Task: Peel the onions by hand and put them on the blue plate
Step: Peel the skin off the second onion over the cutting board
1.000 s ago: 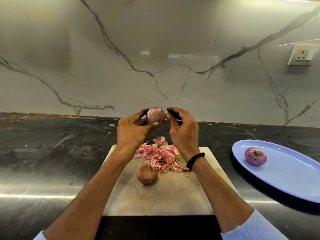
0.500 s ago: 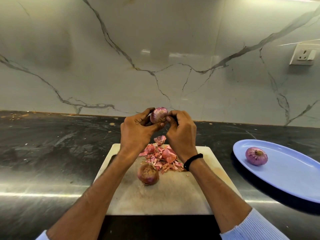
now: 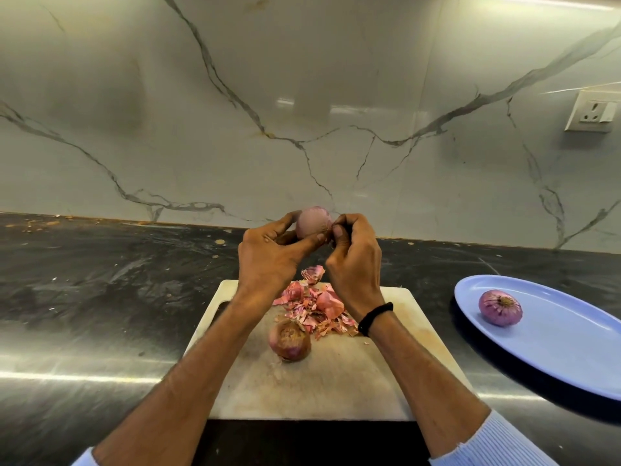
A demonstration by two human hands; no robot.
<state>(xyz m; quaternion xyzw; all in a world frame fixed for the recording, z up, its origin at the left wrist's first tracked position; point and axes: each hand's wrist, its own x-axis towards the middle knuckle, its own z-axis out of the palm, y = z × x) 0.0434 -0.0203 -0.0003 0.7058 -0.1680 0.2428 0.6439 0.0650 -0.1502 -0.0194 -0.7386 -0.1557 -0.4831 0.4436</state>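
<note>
My left hand (image 3: 268, 260) gripped the onion (image 3: 312, 220) above the board (image 3: 336, 381); my right hand (image 3: 353, 264) pinched skin (image 3: 326, 231) at its side. I judged the onion firm, light and slippery once bare, and the skin brittle, so best pulled from its torn edge.

Single wide-angle head-worn view, from above the near edge of the tabletop (image 3: 100, 297), facing forward and down, close over the cutting board (image 3: 319, 381), marble wall (image 3: 302, 95) filling the upper half, blue plate (image 3: 554, 348) cut by the right edge

No readable text, label, brand or number shows anywhere.
</note>
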